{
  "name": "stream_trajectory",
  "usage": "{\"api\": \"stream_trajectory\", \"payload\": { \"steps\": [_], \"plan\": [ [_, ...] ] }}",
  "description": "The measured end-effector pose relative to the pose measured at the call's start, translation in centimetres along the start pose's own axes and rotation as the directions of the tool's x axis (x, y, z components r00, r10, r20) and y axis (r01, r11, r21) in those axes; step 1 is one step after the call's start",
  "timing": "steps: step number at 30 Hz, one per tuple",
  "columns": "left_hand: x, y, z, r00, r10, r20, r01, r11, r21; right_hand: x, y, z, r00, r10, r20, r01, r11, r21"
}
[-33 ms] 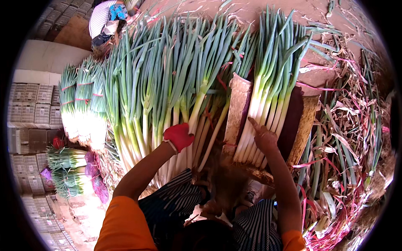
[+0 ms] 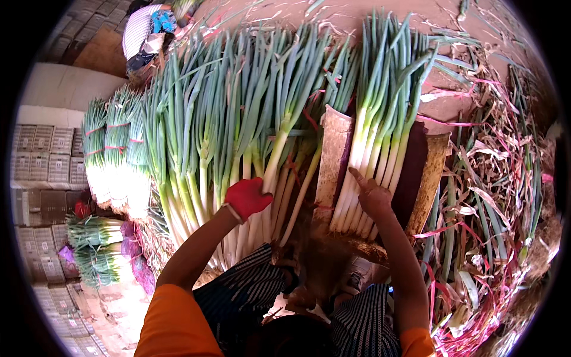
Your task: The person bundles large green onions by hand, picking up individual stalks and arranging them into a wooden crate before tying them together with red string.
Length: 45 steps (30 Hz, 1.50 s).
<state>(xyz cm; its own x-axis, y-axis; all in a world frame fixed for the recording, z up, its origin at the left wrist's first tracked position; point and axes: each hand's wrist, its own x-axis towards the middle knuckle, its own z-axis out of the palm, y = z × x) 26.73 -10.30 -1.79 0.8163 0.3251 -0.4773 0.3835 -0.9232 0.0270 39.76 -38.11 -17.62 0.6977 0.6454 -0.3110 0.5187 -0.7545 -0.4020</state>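
Floor, far side: bare reddish-brown ground (image 2: pixel 345 9), strewn with scraps.
Floor, right: thickly covered by dry leaves (image 2: pixel 488 172), tan and faded green, tangled with pink strips (image 2: pixel 464 342) toward the lower edge.
Floor, lower left: a pale patch (image 2: pixel 113 309), nearly washed out by glare.
Left side: grey crates (image 2: pixel 41 140) stacked in rows, darker ones (image 2: pixel 56 205) among them.
Upper left: a long pale panel (image 2: pixel 77 80) beside a flat brown sheet (image 2: pixel 98 47).
Light: strongest at lower left, dimmer among the upper-left stacks.
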Motion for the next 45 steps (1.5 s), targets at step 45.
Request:
{"api": "stream_trajectory", "payload": {
  "steps": [45],
  "plan": [
    [9.4, 16.6, 9.8, 0.997, -0.043, 0.069, 0.051, 0.991, -0.122, 0.5, -0.1, 0.2, 0.99, 0.081, 0.117, -0.081, 0.997, -0.005]
  ]
}}
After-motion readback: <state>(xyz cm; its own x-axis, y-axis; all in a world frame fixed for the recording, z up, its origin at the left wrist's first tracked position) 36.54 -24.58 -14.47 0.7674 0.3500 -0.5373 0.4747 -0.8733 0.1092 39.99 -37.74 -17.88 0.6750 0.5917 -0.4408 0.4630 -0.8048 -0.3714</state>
